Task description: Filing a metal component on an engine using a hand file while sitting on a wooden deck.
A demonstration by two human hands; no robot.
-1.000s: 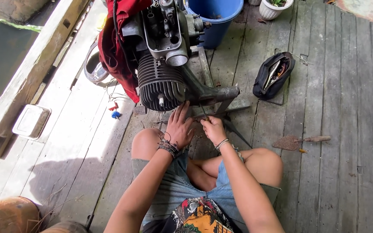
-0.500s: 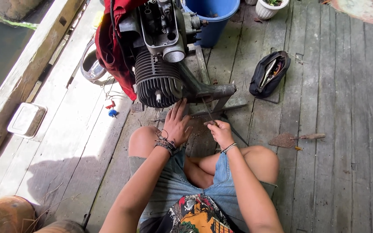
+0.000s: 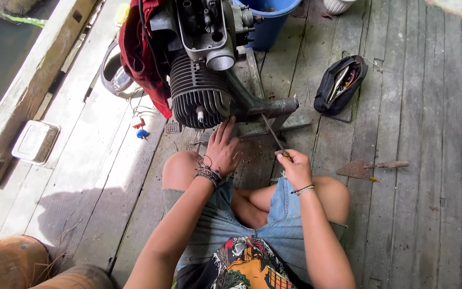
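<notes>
A thin metal rod [image 3: 272, 132] is in the right hand [image 3: 294, 167]. The fingers are closed around its near end. The rod slants up and away to the grey frame [image 3: 266, 107] under the engine [image 3: 199, 96], and its far tip sits at the frame.

The left hand [image 3: 222, 151] is open and flat. Its fingers point up at the bottom of the engine, where the dark ribbed part is. The fingertips look like they touch it, but that is hard to tell. Beads are around that wrist.

The engine stands on the wood floor [image 3: 429, 214] right in front of the person, who sits with legs crossed in jean shorts. A red cloth [image 3: 140, 59] hangs on the left side of the engine. A blue bucket [image 3: 271, 21] stands behind it.

To the right lies an open black pouch [image 3: 340, 85] with tools in it. Nearer the right knee lies a rusty trowel [image 3: 367, 168]. On the left, a small metal tray [image 3: 36, 142] rests by a wood beam [image 3: 33, 80], and a shiny round bowl [image 3: 114, 75] sits by the red cloth. Small red and blue bits [image 3: 140, 128] lie on the boards below the cloth
</notes>
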